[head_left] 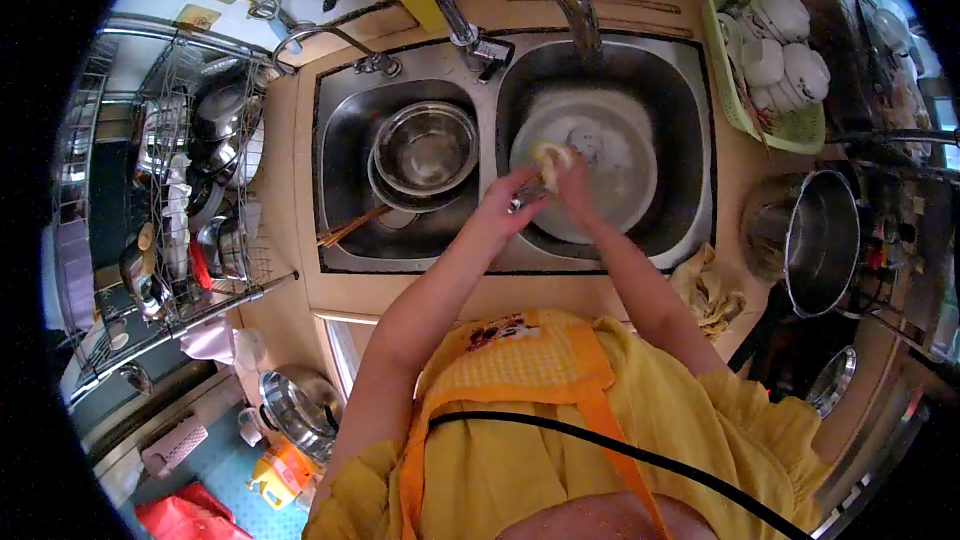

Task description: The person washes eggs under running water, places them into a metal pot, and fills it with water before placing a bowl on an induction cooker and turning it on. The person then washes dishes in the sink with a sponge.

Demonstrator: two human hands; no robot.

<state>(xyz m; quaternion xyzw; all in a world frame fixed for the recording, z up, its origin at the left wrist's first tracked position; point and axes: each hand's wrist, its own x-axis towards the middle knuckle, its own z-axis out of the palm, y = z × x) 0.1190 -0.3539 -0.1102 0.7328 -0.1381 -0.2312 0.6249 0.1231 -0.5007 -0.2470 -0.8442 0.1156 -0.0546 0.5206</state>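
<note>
My left hand (508, 198) is closed around a small shiny metal utensil (516, 205), mostly hidden by the fingers, so its exact kind does not show. Close beside it, my right hand (573, 188) grips a pale yellowish dishcloth (550, 160) against or very near the utensil. Both hands are over the left side of a large round basin (632, 145) holding cloudy water, which sits in the right sink bowl (683, 100). In the left sink bowl (345, 120) lie stacked metal bowls (425, 145) and a few chopsticks (352, 227).
A chrome faucet (465, 32) arches over the right bowl. Right of the sink stand a green basket (800, 138) of white bowls, a metal pot (825, 240) and a crumpled cloth (708, 292). A wire dish rack (165, 180) fills the left side.
</note>
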